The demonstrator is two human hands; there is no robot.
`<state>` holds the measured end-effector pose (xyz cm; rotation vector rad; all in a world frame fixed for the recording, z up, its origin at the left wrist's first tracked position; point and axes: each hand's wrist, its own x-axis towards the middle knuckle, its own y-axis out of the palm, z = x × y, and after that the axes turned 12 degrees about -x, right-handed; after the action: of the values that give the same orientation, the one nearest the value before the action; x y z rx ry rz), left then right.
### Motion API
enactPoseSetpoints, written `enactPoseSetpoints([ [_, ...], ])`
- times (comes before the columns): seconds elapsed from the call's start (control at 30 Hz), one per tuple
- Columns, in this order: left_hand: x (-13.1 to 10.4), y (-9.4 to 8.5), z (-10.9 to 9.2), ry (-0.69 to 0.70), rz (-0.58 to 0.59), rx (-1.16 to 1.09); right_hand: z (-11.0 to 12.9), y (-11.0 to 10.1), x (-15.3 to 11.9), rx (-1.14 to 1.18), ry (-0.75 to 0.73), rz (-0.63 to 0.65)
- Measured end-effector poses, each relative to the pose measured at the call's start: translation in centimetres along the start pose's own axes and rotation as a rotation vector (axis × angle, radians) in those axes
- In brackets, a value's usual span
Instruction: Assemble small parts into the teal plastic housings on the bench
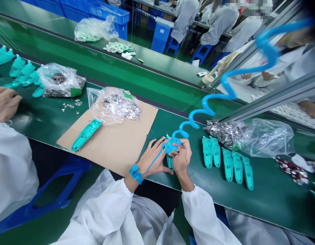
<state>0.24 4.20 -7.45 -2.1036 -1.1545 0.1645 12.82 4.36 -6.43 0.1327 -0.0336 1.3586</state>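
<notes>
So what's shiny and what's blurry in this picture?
In the head view, light glints off the clear bag on the cardboard; also in the head view, the blue coiled cord softens toward the top right, and the dark red pieces look smeared.

Single head-worn view. Looks forward and steeply down past the wearer's loose white cloth sleeves [106,207]. Bare left hand [153,156] and bare right hand [182,158] lie close, just below mid-frame. Long flat dark-green worktable [274,200] crosses aslant, dropping rightward. Blue plastic crates [123,29] at top, well beyond. Coiled bright-blue cord [272,54] rises toward lens, upper right; corner there dark, blurred, probably something very near.
</notes>
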Motion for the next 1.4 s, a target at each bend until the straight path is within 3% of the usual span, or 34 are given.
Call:
enactPoseSetpoints([
  [0.4,-0.1,1.3,0.9,0.02,-0.082,-0.083,-0.9,-0.1,-0.4,-0.051,-0.087,0.038],
  [0.7,-0.3,0.6,0.3,0.024,-0.103,-0.087,-0.8,0.1,-0.4,-0.063,-0.072,0.055],
  [0.87,-0.3,0.7,0.3,0.03,-0.09,-0.06,0.1,0.0,-0.3,0.006,-0.094,0.001],
  [1.13,-0.5,0.2,-0.3,0.028,-0.099,0.093,4.9,-1.4,0.1,0.161,-0.109,-0.105],
  [1.27,-0.4,-0.2,-0.7,0.016,-0.079,0.157,4.0,-3.1,-1.4,0.186,-0.08,-0.245],
  [1.4,-0.2,-0.3,-0.9,-0.029,-0.119,0.172,2.3,-3.5,-2.4,0.212,-0.047,-0.258],
])
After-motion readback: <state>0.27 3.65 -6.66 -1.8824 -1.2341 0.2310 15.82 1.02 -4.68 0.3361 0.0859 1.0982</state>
